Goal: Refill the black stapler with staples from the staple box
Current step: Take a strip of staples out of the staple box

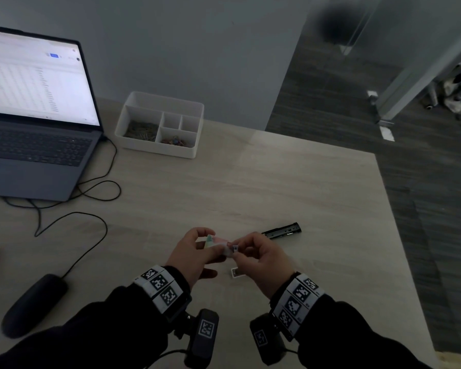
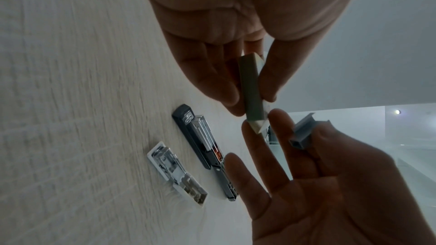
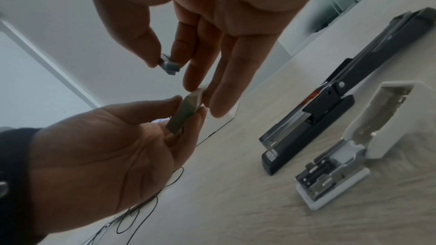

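Note:
My left hand (image 1: 205, 243) pinches the small staple box (image 1: 214, 241) between thumb and fingers, above the table. In the left wrist view the staple box (image 2: 252, 88) is a slim grey-green carton with its far end open. My right hand (image 1: 237, 249) pinches a short grey strip of staples (image 2: 304, 135) between thumb and index finger, just off that open end, while another of its fingers touches the box (image 3: 186, 115). The staples (image 3: 170, 66) are clear of the box. The black stapler (image 1: 282, 231) lies opened flat on the table, its magazine (image 3: 306, 111) exposed, just beyond my right hand.
A white stapler (image 3: 342, 156) stands open next to the black one, under my right hand. At the back left are a laptop (image 1: 35, 102) and a white organiser tray (image 1: 160, 101) with clips. Black cables (image 1: 91, 187) and a dark mouse (image 1: 32, 302) lie left. The table edge (image 1: 399, 235) runs close on the right.

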Motion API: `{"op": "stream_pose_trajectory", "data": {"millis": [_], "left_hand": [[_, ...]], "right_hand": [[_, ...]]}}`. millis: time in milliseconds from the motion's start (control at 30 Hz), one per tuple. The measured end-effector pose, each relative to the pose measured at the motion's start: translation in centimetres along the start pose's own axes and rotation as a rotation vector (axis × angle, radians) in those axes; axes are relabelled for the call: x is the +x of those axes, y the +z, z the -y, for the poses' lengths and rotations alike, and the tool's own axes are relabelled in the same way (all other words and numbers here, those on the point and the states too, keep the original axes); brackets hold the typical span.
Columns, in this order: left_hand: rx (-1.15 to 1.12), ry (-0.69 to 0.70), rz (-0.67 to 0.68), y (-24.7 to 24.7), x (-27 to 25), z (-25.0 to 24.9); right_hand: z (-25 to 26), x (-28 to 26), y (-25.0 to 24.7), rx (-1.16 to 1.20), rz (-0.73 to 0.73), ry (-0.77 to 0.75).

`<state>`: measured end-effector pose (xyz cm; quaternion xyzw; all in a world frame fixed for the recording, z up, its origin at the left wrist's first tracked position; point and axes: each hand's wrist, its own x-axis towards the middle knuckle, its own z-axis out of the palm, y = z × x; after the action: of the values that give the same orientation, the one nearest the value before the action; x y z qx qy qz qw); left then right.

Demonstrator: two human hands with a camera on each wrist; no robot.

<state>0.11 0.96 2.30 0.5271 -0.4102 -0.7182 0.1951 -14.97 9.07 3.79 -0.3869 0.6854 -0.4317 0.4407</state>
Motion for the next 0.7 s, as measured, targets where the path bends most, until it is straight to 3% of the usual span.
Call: {"op": "stream_pose_trajectory", "data": {"millis": [700], "left_hand": [[-0.038,-0.019,-0.003,0.09,-0.24,-0.17]], "right_hand": [[0.01,-0.17,-0.46,0.045,-0.049,0.006]]}}
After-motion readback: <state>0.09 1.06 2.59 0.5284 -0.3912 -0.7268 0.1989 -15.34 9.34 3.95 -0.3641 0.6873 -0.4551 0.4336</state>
